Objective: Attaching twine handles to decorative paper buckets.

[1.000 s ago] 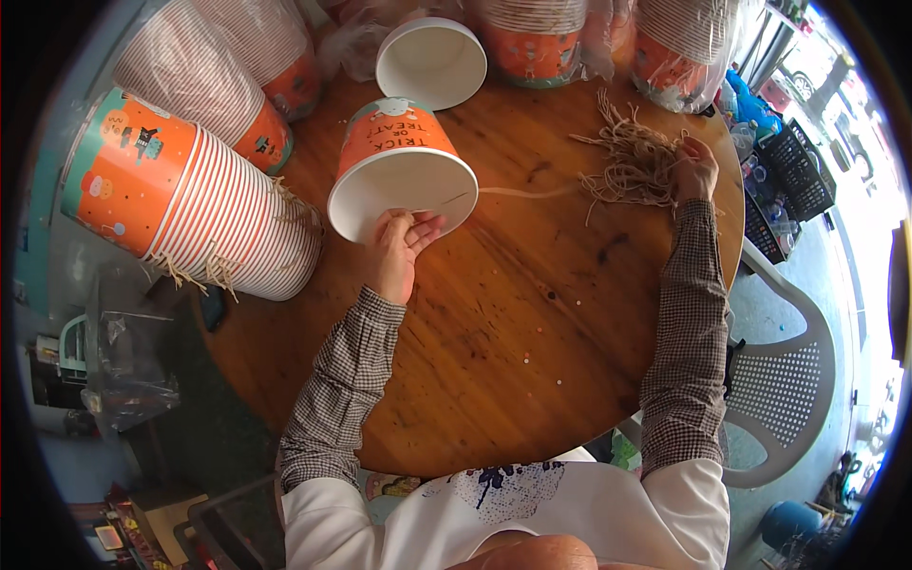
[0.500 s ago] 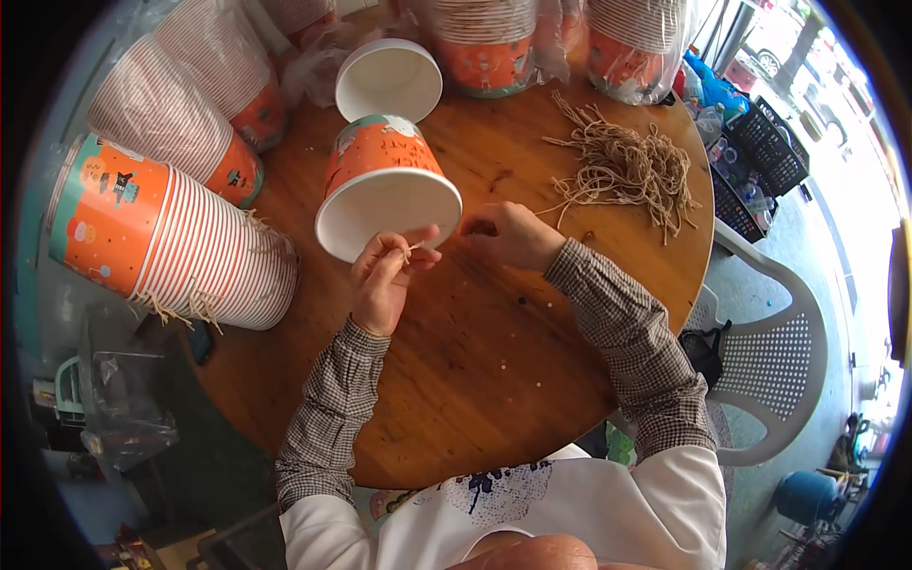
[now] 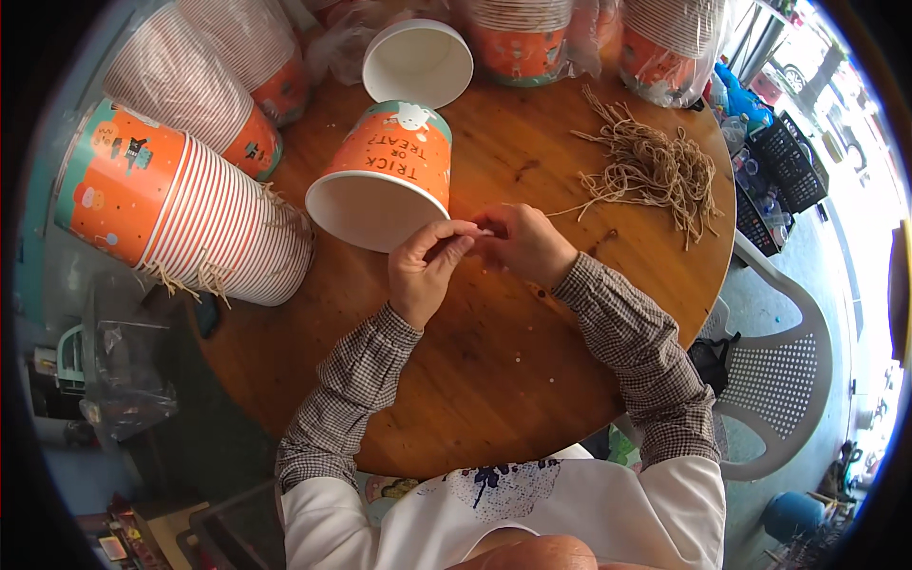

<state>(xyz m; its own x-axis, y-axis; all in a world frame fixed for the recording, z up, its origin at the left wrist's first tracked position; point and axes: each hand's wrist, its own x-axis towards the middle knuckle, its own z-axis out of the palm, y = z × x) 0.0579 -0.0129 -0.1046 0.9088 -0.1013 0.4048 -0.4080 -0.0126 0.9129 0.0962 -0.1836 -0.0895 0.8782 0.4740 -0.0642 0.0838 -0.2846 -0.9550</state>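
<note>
An orange paper bucket (image 3: 385, 180) with a white inside lies on its side near the middle of the round wooden table (image 3: 494, 380), its open mouth turned toward the person. Just beside the lower right of its rim the two hands meet. The left hand (image 3: 425, 271) has its fingers curled in, thumb and fingertips pinched close against the rim; the right hand (image 3: 522, 244) is likewise closed to a pinch, its fingertips touching those of the left. Something pale and thin seems to sit between them, probably a length of twine, but it is too small to tell for certain.

Toward the right edge of the table lies a loose heap of tan twine pieces (image 3: 655, 171), well apart from the hands. At the far edge stands a plain white bucket (image 3: 418, 62), also tipped, and beyond it wrapped stacks of orange buckets (image 3: 522, 38). Along the left edge a long nested stack of buckets (image 3: 180, 223) lies on its side, twine ends hanging from it, with another stack (image 3: 218, 76) behind. A white plastic chair (image 3: 779, 380) stands off the right edge.

As I judge it, the bucket rests only on its curved wall, so a tug at the rim could roll it away from the fingers. The thin piece could also slip from so fine a pinch and be lost against the wood grain.
</note>
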